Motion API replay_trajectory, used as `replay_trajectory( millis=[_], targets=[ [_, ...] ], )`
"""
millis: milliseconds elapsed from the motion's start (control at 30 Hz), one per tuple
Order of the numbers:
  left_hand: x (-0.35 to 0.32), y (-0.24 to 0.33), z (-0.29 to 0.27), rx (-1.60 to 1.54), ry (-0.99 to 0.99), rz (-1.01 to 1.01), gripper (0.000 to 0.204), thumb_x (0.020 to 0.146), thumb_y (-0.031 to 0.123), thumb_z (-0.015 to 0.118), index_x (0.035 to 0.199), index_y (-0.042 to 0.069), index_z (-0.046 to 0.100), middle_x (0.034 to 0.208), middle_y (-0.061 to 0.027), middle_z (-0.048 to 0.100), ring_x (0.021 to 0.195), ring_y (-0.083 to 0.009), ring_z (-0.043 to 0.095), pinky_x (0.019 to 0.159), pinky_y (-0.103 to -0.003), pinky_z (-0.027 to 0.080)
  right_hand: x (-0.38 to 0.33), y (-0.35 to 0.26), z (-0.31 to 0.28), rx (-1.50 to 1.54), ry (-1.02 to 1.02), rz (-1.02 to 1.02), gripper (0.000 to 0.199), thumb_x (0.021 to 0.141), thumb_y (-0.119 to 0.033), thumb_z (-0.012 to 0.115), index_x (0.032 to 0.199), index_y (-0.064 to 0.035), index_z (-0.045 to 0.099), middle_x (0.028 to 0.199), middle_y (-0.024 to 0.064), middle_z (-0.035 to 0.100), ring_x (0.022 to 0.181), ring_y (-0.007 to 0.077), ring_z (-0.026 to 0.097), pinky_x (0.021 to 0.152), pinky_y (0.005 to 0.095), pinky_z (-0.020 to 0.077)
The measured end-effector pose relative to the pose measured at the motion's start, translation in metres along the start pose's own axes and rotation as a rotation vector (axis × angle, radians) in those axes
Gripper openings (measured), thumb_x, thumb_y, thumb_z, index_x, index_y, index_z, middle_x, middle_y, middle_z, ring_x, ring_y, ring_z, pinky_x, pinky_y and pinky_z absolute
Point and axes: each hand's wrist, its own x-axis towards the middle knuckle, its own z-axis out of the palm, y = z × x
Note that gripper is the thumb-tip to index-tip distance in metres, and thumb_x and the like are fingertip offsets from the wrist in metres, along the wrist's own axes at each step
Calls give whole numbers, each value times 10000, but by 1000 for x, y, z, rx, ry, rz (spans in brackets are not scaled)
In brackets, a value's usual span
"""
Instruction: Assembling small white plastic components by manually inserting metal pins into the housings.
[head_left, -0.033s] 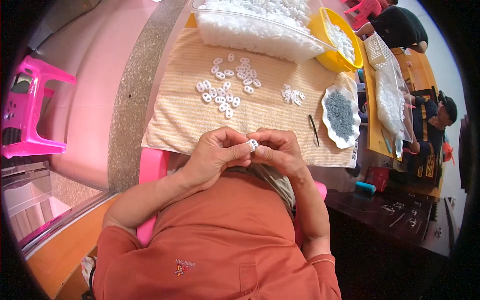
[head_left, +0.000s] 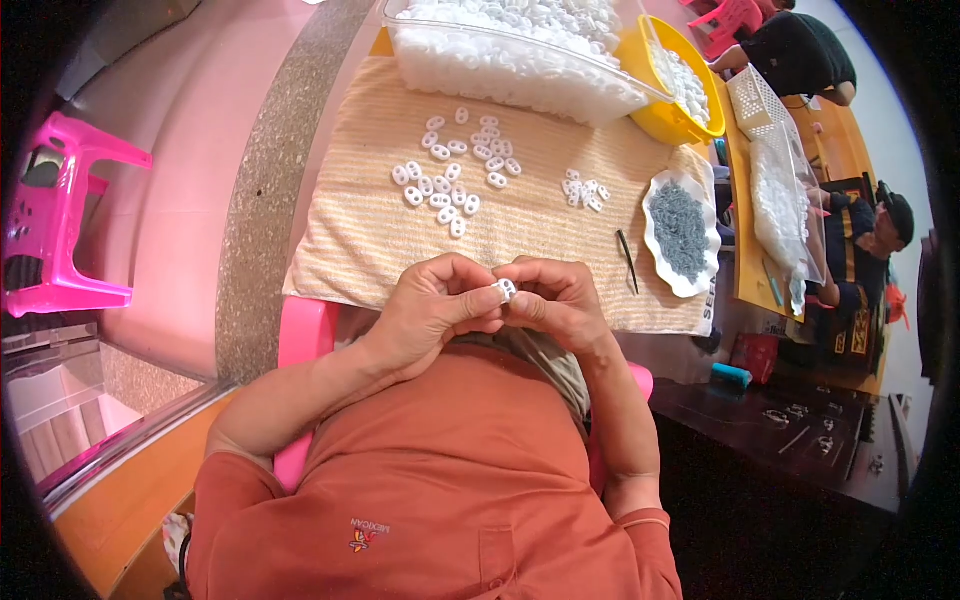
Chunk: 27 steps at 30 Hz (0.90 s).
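My left hand point(head_left: 430, 305) and my right hand point(head_left: 555, 300) meet just above the near edge of a yellow striped towel point(head_left: 350, 240). Both pinch one small white plastic piece point(head_left: 504, 290) between their fingertips. Farther out on the towel lie several loose white ring-shaped pieces point(head_left: 450, 175) and a smaller cluster of white pieces point(head_left: 585, 190). A thin dark pair of tweezers point(head_left: 627, 260) lies to the right of my hands.
A white scalloped dish point(head_left: 655, 190) holds small grey parts. A clear bin point(head_left: 500, 70) and a yellow bowl point(head_left: 650, 115) hold white pieces at the far edge. A pink stool point(head_left: 70, 190) stands left. Another seated person point(head_left: 870, 250) works at the right.
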Motion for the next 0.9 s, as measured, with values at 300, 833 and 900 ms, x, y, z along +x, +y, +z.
replay_trajectory(
  millis=[300,833,900],
  targets=[
    [1,4,-1,-81,-74,-51,91,884,79,656,919,40,583,910,-47,632,826,-128,638,750,-262,573,5,10,-2,-203,-5,-169,275,875,-63,654,1123,51,618,958,69,574,902,136,593,782,243,515],
    [0,0,3,-110,-110,8,77,885,54,649,873,39,574,869,-41,626,796,-126,642,740,-257,574,3,7,11,-409,62,-321,254,846,-78,693,1076,24,659,871,46,576,769,94,527,675,210,411],
    [-1,1,2,-95,-116,26,75,882,44,649,876,33,575,862,-55,632,792,-141,651,736,-265,578,3,8,8,-521,37,-349,252,847,-77,693,1076,23,658,871,49,577,764,93,524,656,206,408]
  ],
)
